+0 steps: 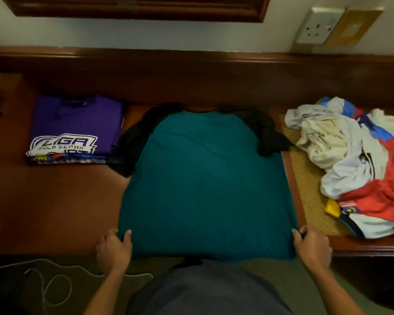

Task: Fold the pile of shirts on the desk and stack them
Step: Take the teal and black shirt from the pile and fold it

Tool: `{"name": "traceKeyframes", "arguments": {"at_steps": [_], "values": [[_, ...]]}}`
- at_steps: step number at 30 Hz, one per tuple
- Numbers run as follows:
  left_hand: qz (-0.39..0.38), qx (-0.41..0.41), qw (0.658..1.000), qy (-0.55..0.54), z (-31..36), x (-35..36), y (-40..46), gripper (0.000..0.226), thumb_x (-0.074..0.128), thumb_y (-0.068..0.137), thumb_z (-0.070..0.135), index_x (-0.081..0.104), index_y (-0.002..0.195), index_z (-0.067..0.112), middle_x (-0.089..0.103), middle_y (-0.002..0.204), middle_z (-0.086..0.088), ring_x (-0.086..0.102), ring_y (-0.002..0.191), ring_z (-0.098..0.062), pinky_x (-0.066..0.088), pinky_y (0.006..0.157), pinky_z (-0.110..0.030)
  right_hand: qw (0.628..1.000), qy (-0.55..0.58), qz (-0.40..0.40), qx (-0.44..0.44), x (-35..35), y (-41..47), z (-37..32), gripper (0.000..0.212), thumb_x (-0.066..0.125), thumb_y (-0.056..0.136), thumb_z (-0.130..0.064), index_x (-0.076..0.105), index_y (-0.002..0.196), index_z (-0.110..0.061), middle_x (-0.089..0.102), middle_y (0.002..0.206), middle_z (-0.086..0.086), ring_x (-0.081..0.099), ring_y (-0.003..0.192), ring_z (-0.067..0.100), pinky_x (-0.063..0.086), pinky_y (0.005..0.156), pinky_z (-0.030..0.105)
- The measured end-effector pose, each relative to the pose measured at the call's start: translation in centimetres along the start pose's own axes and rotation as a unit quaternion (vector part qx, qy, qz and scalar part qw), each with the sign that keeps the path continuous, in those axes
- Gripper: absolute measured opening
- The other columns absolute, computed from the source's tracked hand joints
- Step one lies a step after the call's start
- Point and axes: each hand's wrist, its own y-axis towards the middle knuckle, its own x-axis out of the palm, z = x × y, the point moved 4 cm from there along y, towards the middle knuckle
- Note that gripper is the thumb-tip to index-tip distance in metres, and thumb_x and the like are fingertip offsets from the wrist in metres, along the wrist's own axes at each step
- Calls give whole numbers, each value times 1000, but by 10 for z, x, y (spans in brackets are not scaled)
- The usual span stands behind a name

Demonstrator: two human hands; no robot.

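While the teal shirt [205,178] lies flat on the desk [43,201], we find our left hand [113,248] and right hand [312,246] each pinching a hem corner; folded stack [74,130] left of it, unfolded pile [355,160] right.

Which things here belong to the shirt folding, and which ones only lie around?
Part of the job: teal shirt, gripped by left hand and right hand; folded stack; unfolded pile.

Lying about: white cord; wall socket.
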Motion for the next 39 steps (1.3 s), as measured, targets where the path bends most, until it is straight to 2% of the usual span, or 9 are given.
{"name": "traceKeyframes", "arguments": {"at_steps": [4,8,11,17,20,23,29,36,39], "values": [[-22,-5,994,-102,-3,-5,2,21,61,94,26,64,92,5,63,88,-17,60,94,-40,43,72,-40,991,136,-10,7,-12,7,7,25,65,91,-18,52,71,-9,66,88,29,61,93,46,41,73,41],[-56,38,983,-170,2,-10,7,17,63,94,21,56,98,6,59,93,-14,57,90,-32,45,78,-42,973,219,-64,17,-16,22,20,31,69,87,-10,46,68,-14,61,72,14,61,79,33,38,66,38],[-57,17,978,-198,-12,-16,10,23,73,86,13,59,102,6,64,98,-18,61,94,-34,49,85,-46,945,299,-123,46,-21,21,28,32,65,85,8,44,75,-14,56,74,12,51,70,20,37,58,28],[-67,-7,967,-247,-23,-27,8,28,74,82,7,58,105,9,64,100,-14,58,90,-26,47,82,-41,971,216,-98,1,-23,28,44,31,74,77,9,55,66,-13,60,70,8,58,74,23,43,52,11],[-77,-4,974,-211,-23,-24,12,28,73,83,7,58,107,8,65,102,-15,59,92,-28,49,83,-43,988,126,-68,-52,-26,26,42,22,78,75,0,62,69,-14,65,73,8,61,76,23,42,62,29],[-96,8,983,-158,-16,-20,14,37,70,85,6,53,118,11,60,108,-14,57,94,-28,50,86,-46,991,100,-58,-68,-28,23,39,16,76,76,-2,65,81,-11,64,73,10,64,80,28,42,69,32],[-39,115,991,-60,31,-12,-5,35,62,88,3,55,121,13,50,122,-19,47,114,-36,40,90,-45,990,119,-6,-78,-28,22,7,21,70,79,-4,65,99,-5,68,83,15,64,84,35,48,77,41],[-65,254,964,-37,132,12,7,17,59,87,5,63,103,13,60,104,-12,57,95,-31,48,79,-39,983,156,-23,-94,-30,42,-55,22,64,85,-7,62,108,-9,62,82,4,58,78,25,36,69,29],[-92,287,953,-39,183,21,12,13,57,90,6,62,99,15,59,101,-7,57,91,-27,51,78,-38,987,136,-19,-86,-38,56,-72,23,63,86,-8,62,110,-9,64,89,6,59,81,26,43,71,32]]}}
